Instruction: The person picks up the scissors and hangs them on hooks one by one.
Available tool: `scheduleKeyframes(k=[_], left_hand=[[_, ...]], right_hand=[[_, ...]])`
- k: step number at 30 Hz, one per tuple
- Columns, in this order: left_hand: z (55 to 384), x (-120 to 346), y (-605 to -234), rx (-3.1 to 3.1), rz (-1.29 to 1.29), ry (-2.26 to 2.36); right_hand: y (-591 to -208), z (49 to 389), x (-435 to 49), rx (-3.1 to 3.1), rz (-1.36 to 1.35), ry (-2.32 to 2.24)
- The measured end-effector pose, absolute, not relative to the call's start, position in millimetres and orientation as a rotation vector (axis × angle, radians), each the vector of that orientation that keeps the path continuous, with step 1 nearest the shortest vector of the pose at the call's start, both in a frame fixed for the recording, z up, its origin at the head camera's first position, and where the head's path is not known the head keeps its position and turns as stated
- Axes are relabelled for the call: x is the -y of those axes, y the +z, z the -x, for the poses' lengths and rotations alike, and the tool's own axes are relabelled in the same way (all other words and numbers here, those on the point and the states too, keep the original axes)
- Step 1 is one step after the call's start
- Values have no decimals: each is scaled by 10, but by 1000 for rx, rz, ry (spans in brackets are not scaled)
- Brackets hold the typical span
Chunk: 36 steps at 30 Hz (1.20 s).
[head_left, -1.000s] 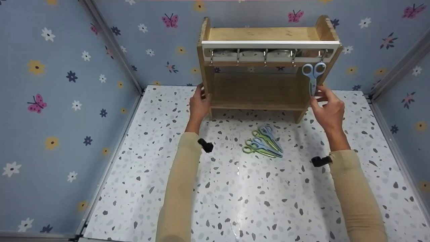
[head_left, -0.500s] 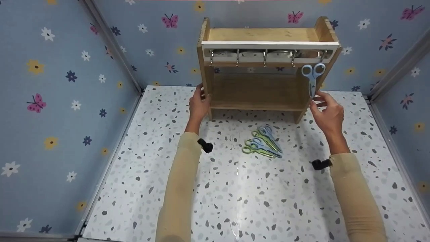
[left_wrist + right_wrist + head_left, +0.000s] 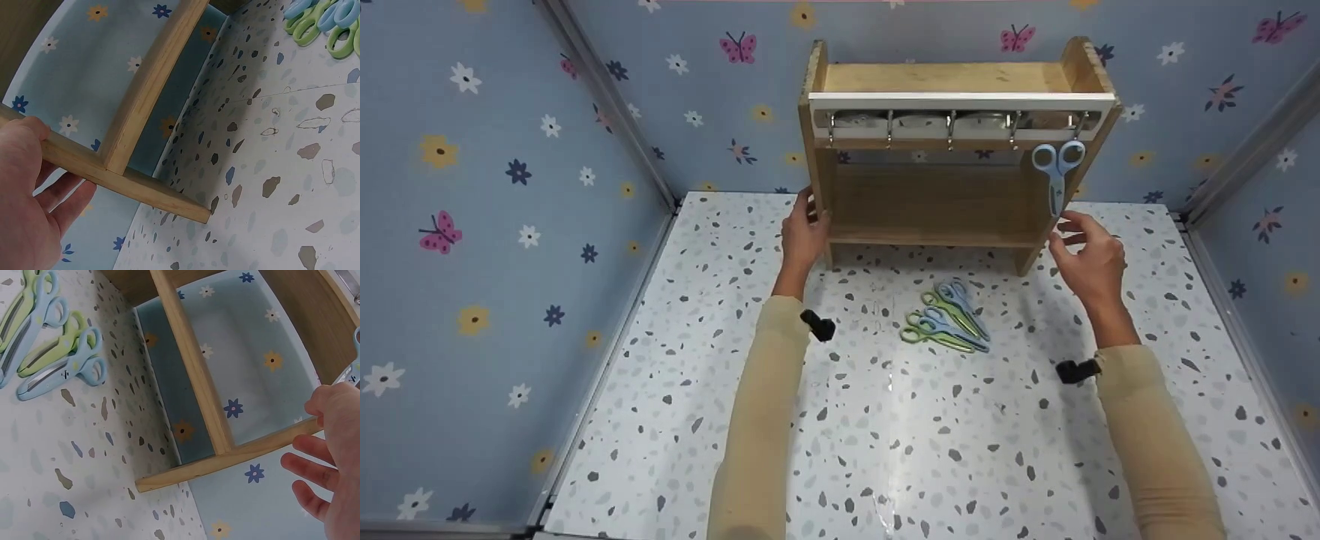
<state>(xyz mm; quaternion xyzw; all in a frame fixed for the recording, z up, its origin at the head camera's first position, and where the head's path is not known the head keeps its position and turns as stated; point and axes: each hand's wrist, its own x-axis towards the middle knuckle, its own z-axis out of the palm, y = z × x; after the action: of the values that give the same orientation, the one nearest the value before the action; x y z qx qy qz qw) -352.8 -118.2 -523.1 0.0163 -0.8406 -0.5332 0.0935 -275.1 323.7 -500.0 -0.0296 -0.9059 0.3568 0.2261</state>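
Observation:
My left hand [image 3: 804, 234] grips the left side panel of a wooden shelf rack [image 3: 934, 199], thumb on the front edge and fingers curled along its outer face. Blue-handled scissors [image 3: 1057, 176] hang, blades down, from the rightmost metal hook [image 3: 1081, 124] on the rack's white rail. Just below their tip, at the right side panel, my right hand [image 3: 1089, 259] holds nothing, its fingers loosely bent and apart. The right wrist view shows part of those scissors [image 3: 353, 372] beyond the thumb. Several blue and green scissors [image 3: 949, 322] lie bunched on the table in front of the rack.
Several hooks [image 3: 951, 131] line the white rail [image 3: 960, 97] left of the hanging scissors. The rack stands on a speckled white table [image 3: 840, 420] against a flower-patterned blue back wall [image 3: 870, 22]. Similar walls [image 3: 495, 285] flank both sides.
My right hand has let go of the scissors' blades and drawn slightly down from them. The scissors now hang from the hook by themselves. My left hand stays on the rack.

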Motion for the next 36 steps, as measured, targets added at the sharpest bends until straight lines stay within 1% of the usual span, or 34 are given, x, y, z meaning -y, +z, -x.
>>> scheduleKeyframes(k=[26,36], left_hand=[[3549,1193,-5265,2504,-40,-1599],[3546,1192,-5260,2483,-44,-1616]], right_hand=[[-5206,2746,-3131,2637,-98,910],[-5222,2738,-3049,2723,-71,892]])
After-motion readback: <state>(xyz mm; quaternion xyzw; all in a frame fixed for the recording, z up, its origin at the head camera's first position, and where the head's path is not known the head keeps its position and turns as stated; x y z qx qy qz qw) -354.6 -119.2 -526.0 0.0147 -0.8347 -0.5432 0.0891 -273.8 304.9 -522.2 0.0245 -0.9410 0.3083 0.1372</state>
